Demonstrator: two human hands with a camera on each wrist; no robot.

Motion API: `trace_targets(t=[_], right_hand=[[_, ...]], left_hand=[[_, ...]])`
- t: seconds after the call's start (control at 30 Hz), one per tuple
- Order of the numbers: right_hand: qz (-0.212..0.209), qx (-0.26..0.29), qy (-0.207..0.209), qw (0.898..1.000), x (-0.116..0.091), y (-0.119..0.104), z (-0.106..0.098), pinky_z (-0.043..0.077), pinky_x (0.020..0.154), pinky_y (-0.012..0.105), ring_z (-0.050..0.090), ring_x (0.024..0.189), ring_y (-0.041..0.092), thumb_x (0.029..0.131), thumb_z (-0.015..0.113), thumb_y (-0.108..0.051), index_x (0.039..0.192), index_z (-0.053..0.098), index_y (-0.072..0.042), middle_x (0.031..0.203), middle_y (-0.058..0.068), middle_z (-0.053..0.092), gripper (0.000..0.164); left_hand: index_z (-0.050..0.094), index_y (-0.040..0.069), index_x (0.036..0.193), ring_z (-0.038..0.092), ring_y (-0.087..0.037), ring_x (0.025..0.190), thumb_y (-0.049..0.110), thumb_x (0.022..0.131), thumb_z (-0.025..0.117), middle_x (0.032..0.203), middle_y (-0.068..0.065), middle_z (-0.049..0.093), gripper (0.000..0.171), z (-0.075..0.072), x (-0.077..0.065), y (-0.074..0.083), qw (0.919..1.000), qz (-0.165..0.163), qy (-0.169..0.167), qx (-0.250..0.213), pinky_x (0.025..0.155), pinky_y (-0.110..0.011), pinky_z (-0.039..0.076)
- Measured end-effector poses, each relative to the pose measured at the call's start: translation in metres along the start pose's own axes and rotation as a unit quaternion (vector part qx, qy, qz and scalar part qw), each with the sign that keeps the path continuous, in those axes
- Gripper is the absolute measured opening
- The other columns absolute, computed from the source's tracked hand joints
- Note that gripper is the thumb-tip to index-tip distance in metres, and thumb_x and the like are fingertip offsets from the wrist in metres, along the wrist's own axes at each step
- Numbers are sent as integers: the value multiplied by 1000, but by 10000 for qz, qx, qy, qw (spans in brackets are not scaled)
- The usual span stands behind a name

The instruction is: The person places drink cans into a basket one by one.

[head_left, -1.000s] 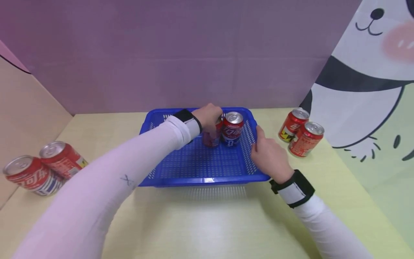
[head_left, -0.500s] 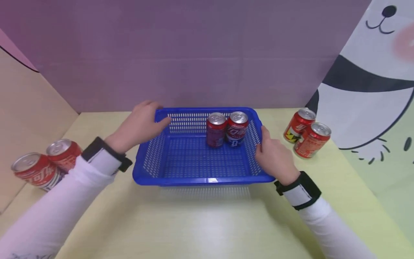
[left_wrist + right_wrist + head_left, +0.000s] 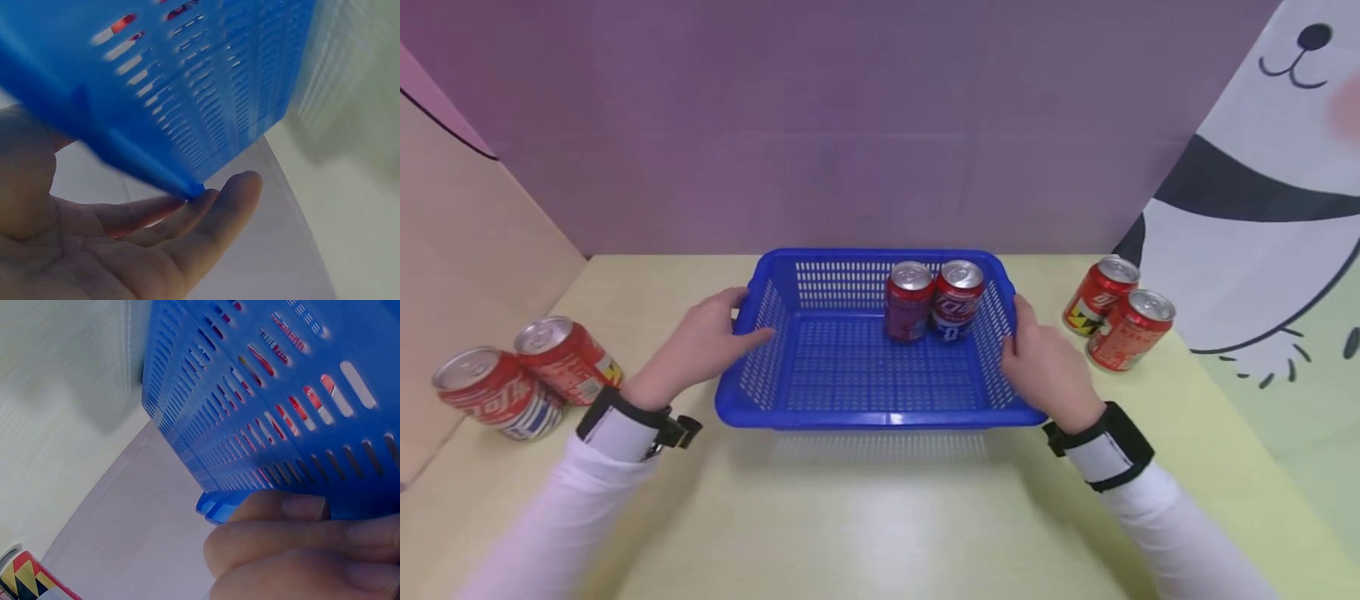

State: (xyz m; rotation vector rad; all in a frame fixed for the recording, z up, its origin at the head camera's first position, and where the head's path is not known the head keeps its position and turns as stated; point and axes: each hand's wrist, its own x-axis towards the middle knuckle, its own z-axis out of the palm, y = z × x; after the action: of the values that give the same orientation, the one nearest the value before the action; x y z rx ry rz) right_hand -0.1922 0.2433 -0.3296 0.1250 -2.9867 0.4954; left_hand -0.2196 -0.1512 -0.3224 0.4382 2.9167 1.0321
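Note:
A blue plastic basket with slotted walls sits in the middle of the head view. Two red-topped drink cans stand upright inside it near the back right, a purplish can and a red-and-blue can. My left hand is at the basket's left rim, thumb over the edge and fingers outside; in the left wrist view the fingers stretch out loosely beneath the rim. My right hand grips the right rim, its fingers curled under the edge in the right wrist view.
Two red cans, a front can and a rear can, stand at the left of the pale table. At the right stand another pair, a rear can and a front can. A purple wall rises behind.
My left hand has let go of the purplish can in the basket and moved left to the basket's left rim. My right hand has stayed on the right rim.

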Motion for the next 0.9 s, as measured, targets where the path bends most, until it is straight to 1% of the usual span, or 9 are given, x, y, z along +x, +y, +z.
trace_targets(t=[0.07, 0.13, 0.23, 0.33, 0.43, 0.6, 0.73, 0.9], right_hand=[[16, 33, -46, 10000, -1, 0, 2, 37, 36, 34, 52, 45, 22, 98, 47, -13, 148, 24, 12, 59, 10, 51, 61], [36, 32, -65, 10000, -2, 1, 4, 37, 35, 34, 52, 45, 22, 98, 47, -14, 148, 24, 11, 59, 10, 51, 61], [81, 23, -80, 9999, -5, 2, 4, 37, 35, 34, 51, 45, 22, 98, 47, -14, 149, 23, 10, 60, 10, 51, 62], [86, 24, -76, 9999, -6, 3, 3, 37, 35, 34, 51, 46, 22, 98, 47, -15, 150, 22, 10, 60, 10, 51, 63], [78, 43, -63, 9999, -6, 3, 1, 37, 35, 34, 52, 47, 23, 98, 47, -15, 150, 21, 10, 61, 10, 52, 63], [64, 49, -43, 10000, -4, 2, 0, 37, 35, 34, 52, 47, 22, 98, 47, -15, 150, 21, 9, 61, 10, 52, 63], [-4, 24, -28, 10000, -2, -1, 0, 37, 35, 35, 52, 47, 23, 98, 48, -15, 150, 23, 10, 61, 11, 52, 63], [25, 33, -23, 10000, 0, -1, 1, 38, 36, 35, 53, 48, 23, 98, 49, -15, 150, 22, 9, 63, 12, 53, 63]], left_hand=[[27, -16, 146, 60, -45, 105, 22, 93, 69, 127, -36, 53, 77, 5, 1, -4, 9999, -118, 27, -73, 84, -54, 53], [25, -15, 146, 61, -46, 104, 20, 91, 70, 127, -37, 52, 79, 11, 2, -7, 9995, -258, 91, -168, 83, -54, 54], [27, -15, 146, 64, -44, 98, 15, 90, 69, 125, -38, 54, 76, 18, 1, -9, 9979, -495, 157, -398, 78, -50, 57], [29, -14, 146, 66, -42, 93, 11, 90, 67, 121, -37, 56, 72, 21, 0, -8, 9953, -654, 178, -692, 70, -45, 59], [28, -13, 146, 66, -41, 92, 10, 89, 65, 121, -37, 56, 72, 21, 0, -7, 9940, -709, 190, -812, 70, -44, 59], [25, -12, 148, 63, -43, 99, 8, 89, 63, 126, -37, 52, 73, 22, 2, -8, 9926, -789, 207, -898, 75, -48, 57], [23, -11, 149, 61, -45, 102, 7, 90, 62, 129, -38, 49, 73, 22, 1, -10, 9911, -870, 228, -983, 76, -50, 57], [22, -11, 149, 61, -46, 103, 6, 90, 61, 129, -38, 50, 73, 22, 3, -11, 9913, -813, 267, -1000, 79, -52, 56]])
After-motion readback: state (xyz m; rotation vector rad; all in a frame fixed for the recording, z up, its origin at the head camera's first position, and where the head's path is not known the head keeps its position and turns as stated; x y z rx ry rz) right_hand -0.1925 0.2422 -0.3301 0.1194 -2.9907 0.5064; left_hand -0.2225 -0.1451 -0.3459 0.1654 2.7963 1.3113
